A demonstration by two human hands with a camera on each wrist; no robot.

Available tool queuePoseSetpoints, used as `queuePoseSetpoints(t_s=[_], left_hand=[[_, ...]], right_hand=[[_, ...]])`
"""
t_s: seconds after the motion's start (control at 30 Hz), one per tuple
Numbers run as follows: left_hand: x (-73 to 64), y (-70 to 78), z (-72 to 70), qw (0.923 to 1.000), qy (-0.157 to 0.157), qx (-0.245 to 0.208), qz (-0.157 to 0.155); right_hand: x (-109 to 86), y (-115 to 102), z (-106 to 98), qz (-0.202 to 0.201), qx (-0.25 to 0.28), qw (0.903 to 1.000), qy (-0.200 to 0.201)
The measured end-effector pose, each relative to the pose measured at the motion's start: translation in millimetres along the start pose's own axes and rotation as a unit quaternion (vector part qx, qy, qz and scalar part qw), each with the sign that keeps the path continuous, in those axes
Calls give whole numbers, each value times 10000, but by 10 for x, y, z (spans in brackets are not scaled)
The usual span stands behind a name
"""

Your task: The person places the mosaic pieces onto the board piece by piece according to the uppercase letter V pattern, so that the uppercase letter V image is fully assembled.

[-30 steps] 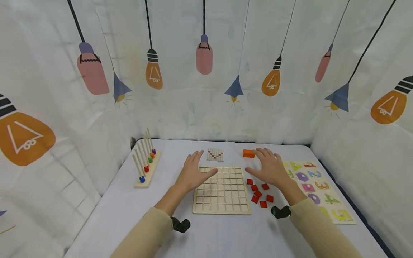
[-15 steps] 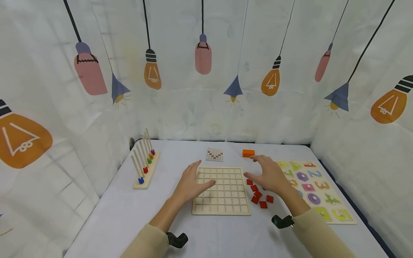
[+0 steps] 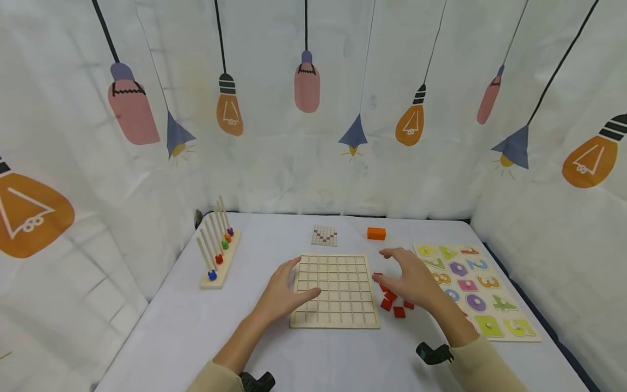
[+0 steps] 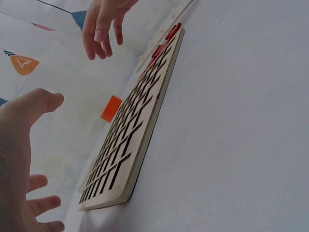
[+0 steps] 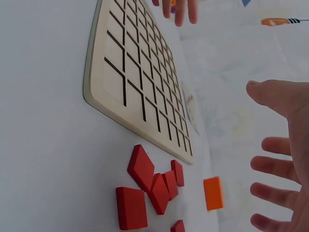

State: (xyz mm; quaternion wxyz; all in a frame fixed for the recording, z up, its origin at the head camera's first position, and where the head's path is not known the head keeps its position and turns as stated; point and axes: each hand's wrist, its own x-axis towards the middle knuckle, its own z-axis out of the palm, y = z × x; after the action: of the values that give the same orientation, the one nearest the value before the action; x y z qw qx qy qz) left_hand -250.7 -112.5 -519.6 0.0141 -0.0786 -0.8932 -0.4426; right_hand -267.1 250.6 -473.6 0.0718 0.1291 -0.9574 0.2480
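A wooden grid board with square cells lies flat in the middle of the table. Over its left edge hovers my left hand, thumb spread from the fingers and nothing held. My right hand hangs above several red square tiles at the board's right side, its fingers apart and holding nothing. In the right wrist view the tiles lie loose beside the board's corner, and the hand is clear of them. The left wrist view has the left hand raised off the board.
Behind the board lie a small patterned card and an orange block. A wooden peg stand with coloured beads stands at the left. On the right is a number puzzle board.
Both hands have drawn back toward the person, the left also a little leftward. The right has moved away from the orange block and now covers some tiles. Nothing was picked up.
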Motion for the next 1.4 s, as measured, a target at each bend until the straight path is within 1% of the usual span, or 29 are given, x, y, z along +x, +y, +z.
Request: queuePoseSetpoints(t_s=[0.13, 0.3, 0.5, 0.63, 0.77, 0.97, 1.2, 1.4], left_hand=[[-46, -39, 10, 9999, -73, -112, -21], [-108, -105, -6, 9996, -245, -100, -18], [-175, -221, -56, 9992, -387, -54, 50], [-200, -292, -89, 9988, -468, -3, 124], [-205, -347, -113, 9986, -473, 151, 180], [-199, -390, -122, 9973, -586, 362, 239], [-214, -399, -128, 9955, -697, 589, 251], [-228, -418, -122, 9924, -762, 857, 454]], right_hand=[[-82, 39, 5, -70, -78, 9999, -46], [-172, 102, 33, -67, -90, 9998, -143], [-284, 213, 40, 6, 396, 9986, -361], [-359, 341, 64, 5, 797, 9948, -629], [-430, 445, 87, 55, 1012, 9916, -799], [-521, 538, 101, 149, 1068, 9904, -871], [-579, 602, 110, 52, 806, 9939, -751], [-596, 641, 141, 179, 622, 9949, -779]])
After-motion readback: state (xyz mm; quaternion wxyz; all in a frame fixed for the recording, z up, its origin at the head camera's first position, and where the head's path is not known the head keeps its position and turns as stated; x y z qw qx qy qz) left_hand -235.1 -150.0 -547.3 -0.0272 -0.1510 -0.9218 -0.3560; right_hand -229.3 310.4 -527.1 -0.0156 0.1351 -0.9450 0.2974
